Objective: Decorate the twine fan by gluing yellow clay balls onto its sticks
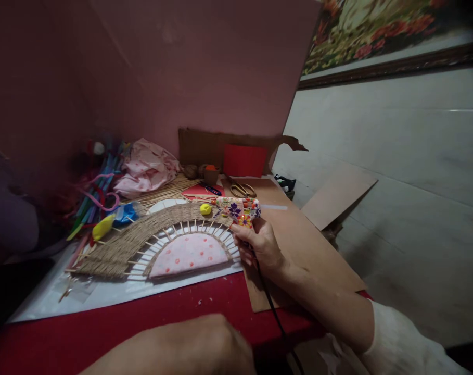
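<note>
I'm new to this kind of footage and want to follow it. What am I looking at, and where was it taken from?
There is no machine here: a person works bare-handed, and this single picture comes from a camera worn on their head, looking forward and down. The right hand grips a floral-patterned object; a black cord hangs below that hand. The left hand is blurred at the bottom edge, so I cannot tell whether it holds anything. On the red surface lie a white sheet and a brown board. Over the sheet is an arched woven band with thin sticks, curving around a pink dotted half-circle. Crumpled pink cloth sits behind.
</note>
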`<state>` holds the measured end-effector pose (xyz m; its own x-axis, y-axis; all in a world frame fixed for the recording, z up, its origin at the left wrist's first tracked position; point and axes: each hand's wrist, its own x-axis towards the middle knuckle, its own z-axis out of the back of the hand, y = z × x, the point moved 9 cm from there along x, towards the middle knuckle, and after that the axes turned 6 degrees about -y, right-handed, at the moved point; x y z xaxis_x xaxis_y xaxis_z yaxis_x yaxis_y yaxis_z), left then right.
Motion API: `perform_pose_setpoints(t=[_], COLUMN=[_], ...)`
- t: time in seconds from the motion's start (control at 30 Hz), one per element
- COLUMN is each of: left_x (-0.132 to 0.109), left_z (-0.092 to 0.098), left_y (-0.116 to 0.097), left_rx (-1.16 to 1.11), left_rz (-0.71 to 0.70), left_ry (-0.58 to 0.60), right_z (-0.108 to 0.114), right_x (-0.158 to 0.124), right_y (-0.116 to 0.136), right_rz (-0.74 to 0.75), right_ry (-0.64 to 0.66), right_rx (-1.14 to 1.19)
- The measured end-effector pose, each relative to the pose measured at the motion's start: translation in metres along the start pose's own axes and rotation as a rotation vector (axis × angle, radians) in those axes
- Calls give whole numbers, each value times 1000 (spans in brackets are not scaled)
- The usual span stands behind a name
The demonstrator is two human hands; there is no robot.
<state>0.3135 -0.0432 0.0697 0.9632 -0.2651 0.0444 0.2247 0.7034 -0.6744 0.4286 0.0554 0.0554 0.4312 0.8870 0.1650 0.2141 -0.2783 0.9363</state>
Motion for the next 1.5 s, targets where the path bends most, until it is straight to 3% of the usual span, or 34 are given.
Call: perform_pose_setpoints(t=[0.13,0.17,0.23,0.33,0.47,0.53,0.6,0.67,0.73,0.83,0.93,1.07,1.13,1.23,1.3,1.37,1.4,1.5], left_x=[-19,-24,-31,-47,-72,-75,-70,-58,-44,-35,-43,-59,-57,-42,-37,-52,-59,-69], left_z=[42,40,19,-5,6,17,24,20,3,-22,-23,-10,-19,-29,0,52,72,117], left_y=[33,41,52,46,15,13,22,30,28,18,17,43,52,41,39,62,70,78], left_rx=[284,386,480,450,293,366,521,632,638,428,239,502,543,301,131,-24,-114,-124], left_rz=[252,274,255,151,-1,24,153,207,117,-57,-111,72,107,-32,29,363,452,450], left_ry=[-463,-497,-410,-408,-632,-679,-667,-572,-448,-314,-358,-570,-548,-445,-594,-977,-1126,-1427], right_z=[-2,-2,-1,1,0,0,0,0,-1,0,0,0,0,-1,-1,0,2,5], right_x=[-1,-2,-2,-1,-1,-1,-1,-1,-1,0,0,0,0,-2,-2,-2,-2,-1], right_y=[1,2,3,3,4,4,4,4,4,4,2,1,1,-1,-1,0,0,-1], right_rz=[12,20,31,33,63,73,70,68,73,78,49,34,38,35,47,79,95,105], right_ry=[22,20,1,-16,-5,-11,-16,-11,-3,-5,-15,-36,-38,-20,-9,-16,-26,-47], right_rx=[-23,-25,-24,-24,-27,-37,-53,-63,-65,-57,-52,-53,-64,-93,-106,-117,-121,-129])
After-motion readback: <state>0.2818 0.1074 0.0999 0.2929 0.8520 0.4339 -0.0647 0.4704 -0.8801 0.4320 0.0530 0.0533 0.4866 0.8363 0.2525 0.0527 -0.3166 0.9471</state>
